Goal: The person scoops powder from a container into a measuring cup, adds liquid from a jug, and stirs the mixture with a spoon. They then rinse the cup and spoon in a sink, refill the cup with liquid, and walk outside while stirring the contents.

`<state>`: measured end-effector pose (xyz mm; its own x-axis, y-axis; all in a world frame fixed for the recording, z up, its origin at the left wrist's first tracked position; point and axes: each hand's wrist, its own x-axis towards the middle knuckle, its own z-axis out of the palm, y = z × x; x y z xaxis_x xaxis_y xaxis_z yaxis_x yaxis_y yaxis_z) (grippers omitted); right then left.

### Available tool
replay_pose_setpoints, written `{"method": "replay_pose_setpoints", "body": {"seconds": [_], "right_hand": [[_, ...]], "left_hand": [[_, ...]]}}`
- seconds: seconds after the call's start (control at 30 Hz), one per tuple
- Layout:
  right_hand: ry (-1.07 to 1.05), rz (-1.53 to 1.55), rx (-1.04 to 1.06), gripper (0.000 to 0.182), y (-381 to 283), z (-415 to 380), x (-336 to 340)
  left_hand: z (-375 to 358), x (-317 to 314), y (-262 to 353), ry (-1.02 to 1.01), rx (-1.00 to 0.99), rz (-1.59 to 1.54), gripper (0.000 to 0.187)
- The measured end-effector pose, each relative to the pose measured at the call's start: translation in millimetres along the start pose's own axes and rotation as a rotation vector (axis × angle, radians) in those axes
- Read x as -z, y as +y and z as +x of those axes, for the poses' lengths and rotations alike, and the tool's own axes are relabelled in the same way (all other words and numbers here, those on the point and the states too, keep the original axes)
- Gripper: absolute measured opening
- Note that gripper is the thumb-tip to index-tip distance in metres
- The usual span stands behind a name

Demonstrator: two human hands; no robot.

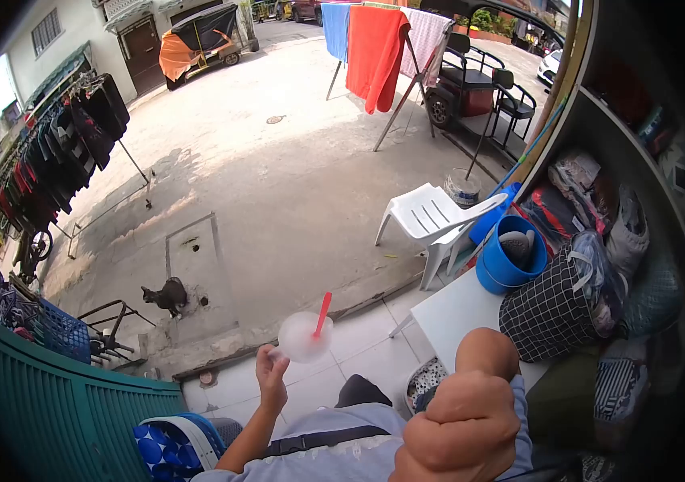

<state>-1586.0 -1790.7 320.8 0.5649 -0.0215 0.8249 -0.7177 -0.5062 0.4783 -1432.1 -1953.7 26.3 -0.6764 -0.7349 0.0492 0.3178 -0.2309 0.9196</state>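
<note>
My left hand [272, 377] pinches the rim of a small translucent white bowl [298, 341] between thumb and fingers. A red plastic spoon [322, 315] stands tilted in the bowl; the bowl's contents look pale and cannot be made out. Close to the camera, my right hand [463, 430] is raised in a closed fist with the fingers curled in. Whatever is inside that fist, if anything, is hidden. Below the bowl lies a white tiled floor [366, 331].
A white plastic chair [439, 215] and a white table [459, 313] with a blue bucket [493, 269] stand at right, beside a checkered bag [543, 313]. A dark cat [169, 296] is outside on concrete. Laundry hangs on racks, including a red towel [376, 60]. A green louvred door [61, 402] is at left.
</note>
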Motion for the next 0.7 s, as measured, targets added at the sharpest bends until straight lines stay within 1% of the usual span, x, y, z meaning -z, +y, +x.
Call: {"method": "replay_pose_setpoints", "body": {"seconds": [0.03, 0.07, 0.13, 0.17, 0.2, 0.23, 0.27, 0.3, 0.37, 0.47, 0.5, 0.53, 0.57, 0.6, 0.63, 0.7], "right_hand": [[-0.013, -0.032, -0.011, 0.023, 9.9, -10.5, -5.8], [-0.066, -0.067, -0.121, 0.021, 9.0, -29.1, -9.2], [-0.19, -0.057, -0.115, 0.02, 45.9, -45.7, -24.9], [-0.283, -0.016, -0.268, 0.017, 64.5, -60.8, -29.7], [-0.263, -0.018, -0.398, 0.016, 87.4, -86.4, -38.4], [-0.186, 0.006, -0.552, 0.013, 111.0, -114.8, -51.3], [-0.102, 0.11, -0.765, 0.01, 132.9, -141.6, -59.4], [-0.032, 0.281, -0.978, 0.014, 149.8, -160.3, -64.7], [0.036, 0.351, -0.963, 0.014, 180.1, -168.1, -72.2], [-0.024, 0.357, -0.724, 0.014, 221.1, -141.9, -69.1], [-0.031, 0.382, -0.666, 0.016, 232.6, -134.3, -67.7], [0.001, 0.401, -0.568, 0.017, 243.4, -132.1, -69.1], [0.086, 0.381, -0.462, 0.012, 254.3, -132.4, -77.8], [0.168, 0.353, -0.356, 0.009, 265.1, -132.7, -86.5], [0.174, 0.363, -0.298, 0.009, 274.7, -133.8, -92.3], [0.123, 0.391, -0.291, 0.009, 287.3, -144.4, -91.5]], "left_hand": [[13.8, 0.6, -0.8, 0.024, 0.0, -0.004, 0.027], [26.5, 0.0, -1.9, 0.05, 0.006, -0.007, 0.027], [52.2, -2.6, -2.5, 0.082, 0.015, -0.006, 0.027], [66.6, -4.0, -5.4, 0.072, 0.007, -0.006, 0.027], [82.5, -4.7, -10.5, 0.065, -0.003, -0.004, 0.026], [100.3, -5.9, -14.5, 0.059, -0.02, 0.0, 0.026], [117.6, -9.9, -17.3, 0.078, -0.027, 0.002, 0.024], [134.3, -14.6, -19.6, 0.101, -0.028, 0.008, 0.024], [169.9, -27.3, -21.0, 0.124, -0.022, 0.023, 0.024], [219.9, -46.3, -26.7, 0.145, -0.101, 0.014, 0.022], [233.0, -50.0, -29.8, 0.17, -0.082, 0.015, 0.022], [248.1, -53.5, -35.1, 0.196, -0.068, 0.01, 0.021], [262.5, -55.7, -40.7, 0.224, -0.054, 0.004, 0.021], [275.2, -55.1, -45.9, 0.21, -0.069, 0.024, 0.021], [286.3, -59.1, -45.7, 0.214, -0.074, 0.038, 0.022], [309.0, -66.6, -43.5, 0.213, -0.081, 0.07, 0.022]]}}
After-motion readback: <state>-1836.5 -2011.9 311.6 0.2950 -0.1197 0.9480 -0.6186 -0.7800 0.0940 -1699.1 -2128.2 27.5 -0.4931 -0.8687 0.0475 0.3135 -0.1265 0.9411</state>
